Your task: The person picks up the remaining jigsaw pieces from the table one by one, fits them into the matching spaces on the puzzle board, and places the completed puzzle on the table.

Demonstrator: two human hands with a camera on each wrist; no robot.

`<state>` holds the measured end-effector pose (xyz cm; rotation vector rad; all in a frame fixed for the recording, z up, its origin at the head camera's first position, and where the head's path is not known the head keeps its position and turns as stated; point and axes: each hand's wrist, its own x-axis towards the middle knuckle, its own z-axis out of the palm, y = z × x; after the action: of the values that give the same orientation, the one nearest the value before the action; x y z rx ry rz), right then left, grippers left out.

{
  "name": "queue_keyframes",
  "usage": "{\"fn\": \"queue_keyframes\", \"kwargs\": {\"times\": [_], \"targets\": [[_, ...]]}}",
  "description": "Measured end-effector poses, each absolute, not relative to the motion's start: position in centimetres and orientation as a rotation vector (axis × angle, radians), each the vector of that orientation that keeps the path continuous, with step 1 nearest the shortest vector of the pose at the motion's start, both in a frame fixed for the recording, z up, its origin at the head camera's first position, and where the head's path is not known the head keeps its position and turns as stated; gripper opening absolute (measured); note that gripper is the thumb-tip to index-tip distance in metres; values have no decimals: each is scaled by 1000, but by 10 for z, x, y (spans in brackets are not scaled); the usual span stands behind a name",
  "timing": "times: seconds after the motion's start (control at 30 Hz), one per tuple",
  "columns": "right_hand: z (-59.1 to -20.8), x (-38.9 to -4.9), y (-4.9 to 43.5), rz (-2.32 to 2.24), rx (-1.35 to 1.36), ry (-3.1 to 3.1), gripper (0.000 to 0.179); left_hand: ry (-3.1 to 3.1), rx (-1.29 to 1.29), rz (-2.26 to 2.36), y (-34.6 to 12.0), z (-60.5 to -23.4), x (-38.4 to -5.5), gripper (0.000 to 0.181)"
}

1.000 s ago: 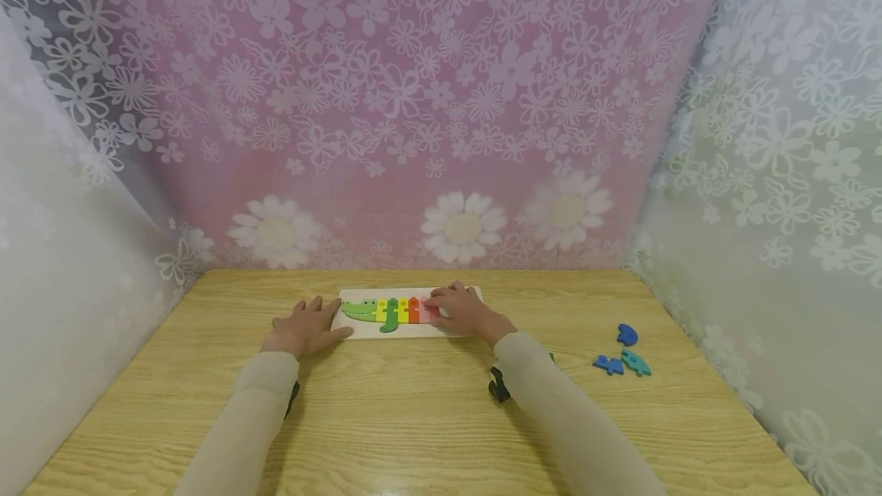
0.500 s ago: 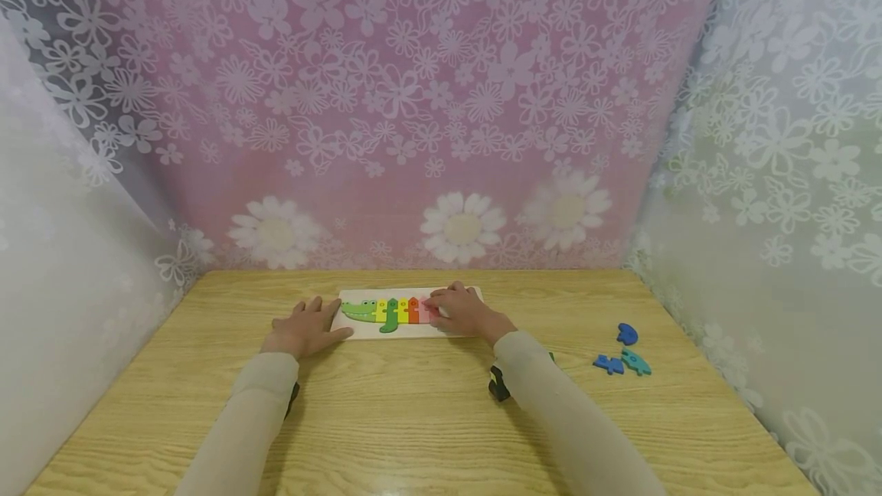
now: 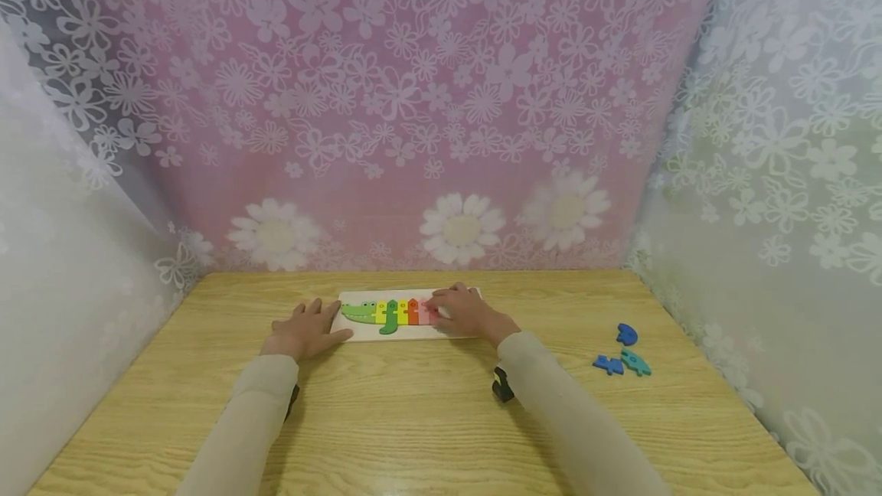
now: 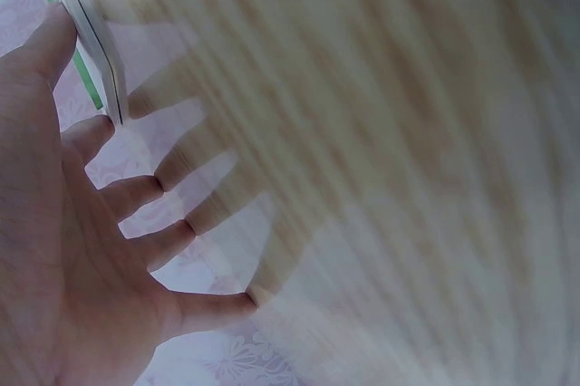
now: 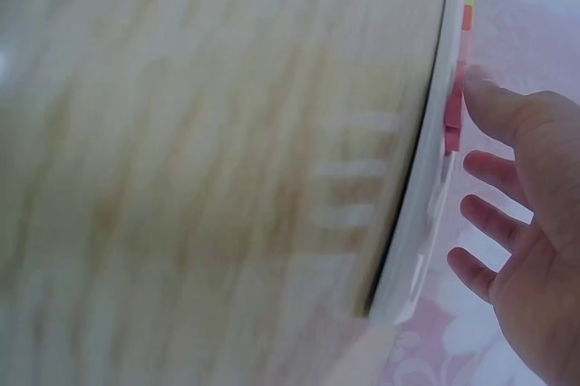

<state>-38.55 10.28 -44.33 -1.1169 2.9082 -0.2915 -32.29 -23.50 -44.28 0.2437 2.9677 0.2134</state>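
A crocodile puzzle board (image 3: 365,333) lies near the back of the table, with the green head (image 3: 358,313) at its left end and yellow, green, orange and pink body pieces in a row. My left hand (image 3: 302,330) rests with fingers spread at the board's left end, thumb and index finger touching its edge. Over the right part of the board, my right hand (image 3: 470,312) pinches a pinkish-red puzzle piece (image 5: 455,107) between thumb and index finger, at the end of the row. The other fingers are held loosely, and the hand covers the board's right end in the head view.
Three loose puzzle pieces lie on the right of the wooden table (image 3: 386,419): a dark blue rounded piece (image 3: 627,334), a blue piece (image 3: 609,364) and a teal piece (image 3: 635,363). Flowered curtains (image 3: 441,136) stand behind and at both sides.
Almost nothing differs: both hands stay at the board, and the right wrist and forearm have shifted very slightly to the right.
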Motion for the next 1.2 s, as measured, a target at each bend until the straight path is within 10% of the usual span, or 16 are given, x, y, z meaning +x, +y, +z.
{"fn": "queue_keyframes", "kwargs": {"times": [1.2], "targets": [[-405, -352, 193, -263, -1237, 2999, 43, 2978, 256, 216, -234, -444, -321, 85]]}}
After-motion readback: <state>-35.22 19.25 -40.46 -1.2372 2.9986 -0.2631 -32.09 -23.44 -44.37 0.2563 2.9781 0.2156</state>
